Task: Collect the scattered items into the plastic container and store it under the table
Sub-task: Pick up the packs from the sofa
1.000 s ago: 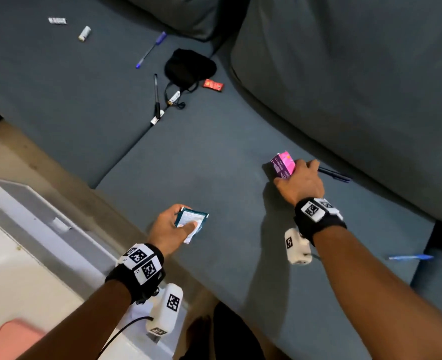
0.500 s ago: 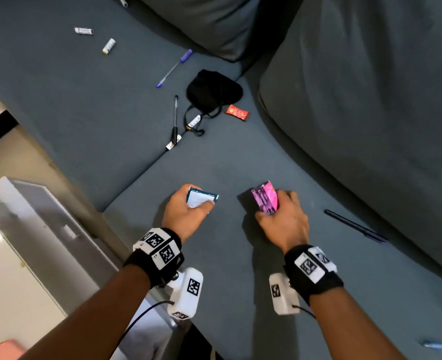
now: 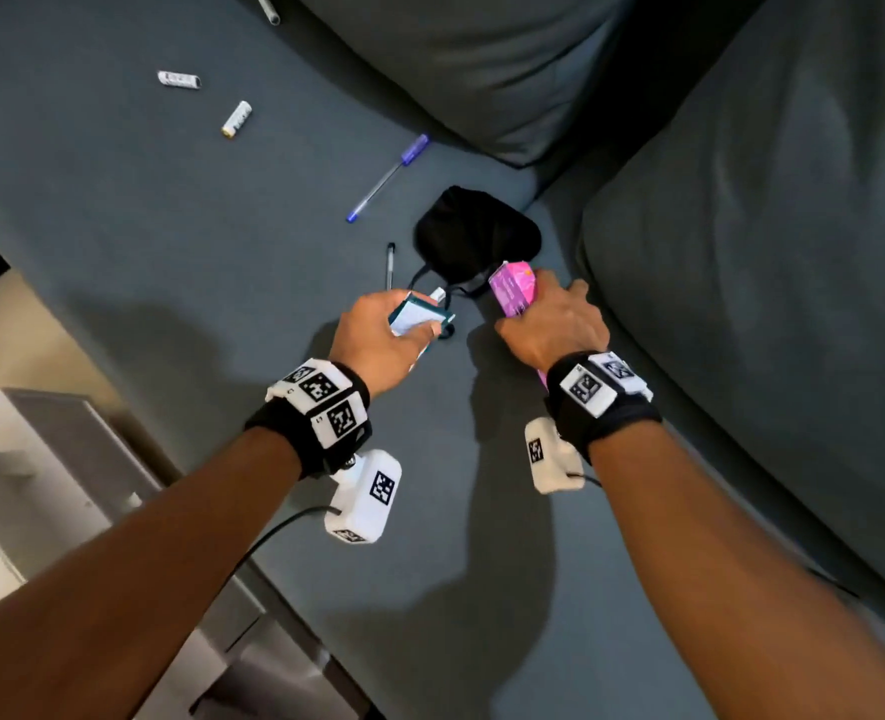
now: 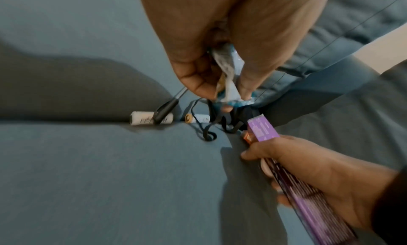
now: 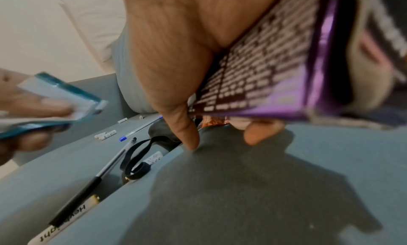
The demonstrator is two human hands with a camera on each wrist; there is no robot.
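Note:
My left hand grips a teal and white packet above the grey sofa seat. Close to its right, my right hand grips a pink-purple box, fingertips down on the seat beside a black fabric mask. In the right wrist view a small orange sachet lies just behind those fingertips, under the box. The head view hides the sachet. A black pen lies just beyond my left hand.
Farther back on the seat lie a blue pen and two white batteries. Sofa back cushions rise at the right and rear. A white plastic container stands on the floor at the lower left.
Both hands moved forward to the black mask, each keeping its item. The right hand carried the pink box away from the black pen at the right, now out of view.

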